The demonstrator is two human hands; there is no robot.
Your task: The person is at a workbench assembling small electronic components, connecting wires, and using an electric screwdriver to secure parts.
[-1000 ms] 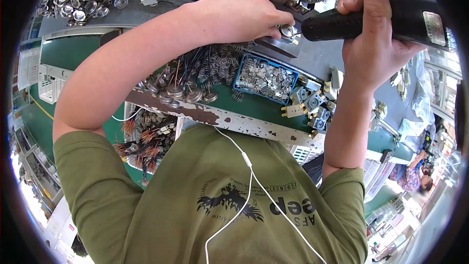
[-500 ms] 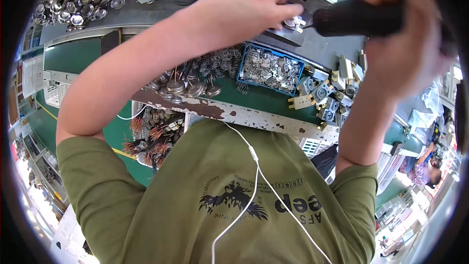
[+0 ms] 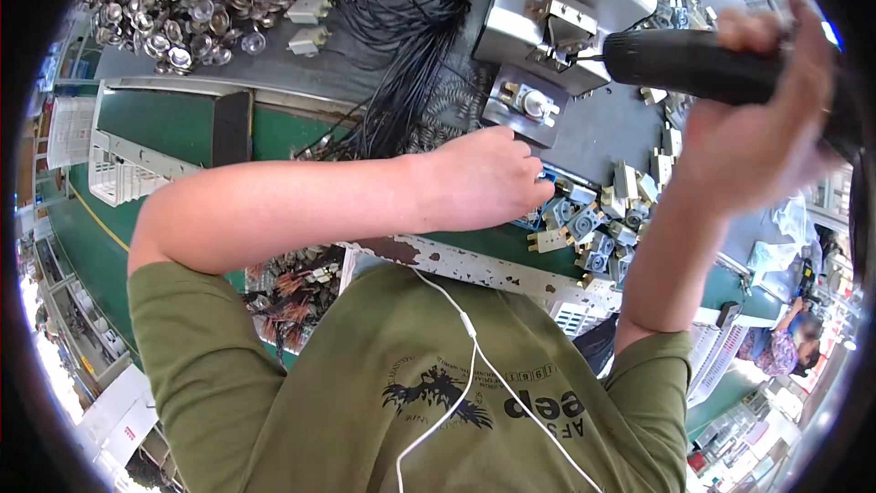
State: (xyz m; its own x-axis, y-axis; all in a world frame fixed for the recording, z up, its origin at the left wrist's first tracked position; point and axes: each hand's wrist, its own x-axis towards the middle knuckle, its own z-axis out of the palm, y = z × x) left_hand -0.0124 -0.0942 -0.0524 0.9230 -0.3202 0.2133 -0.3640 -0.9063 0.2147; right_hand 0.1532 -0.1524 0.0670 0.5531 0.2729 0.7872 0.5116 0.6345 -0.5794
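Note:
My right hand (image 3: 762, 128) is wrapped round a black electric screwdriver (image 3: 703, 64), held level with its bit pointing left at a metal fixture (image 3: 566, 23) on the bench. Just below that bit, a small part with a round metal disc and pale terminals (image 3: 532, 103) sits on a dark block (image 3: 500, 116). My left hand (image 3: 493, 178) is closed, knuckles up, over the blue bin (image 3: 547, 171), hiding nearly all of it. The fingertips point down and are hidden, so what they hold cannot be made out.
Round metal discs (image 3: 187, 14) are heaped at the far left, beside black cables (image 3: 411, 32). Springs (image 3: 447, 119) lie near the block. Several grey and cream switch-like parts (image 3: 593, 219) are piled right of my left hand. The bench's chipped front edge (image 3: 474, 265) runs before me.
My left hand has drawn back from the part on the block down to the blue bin. The screwdriver stays in my right hand, its bit now a little higher, by the metal fixture.

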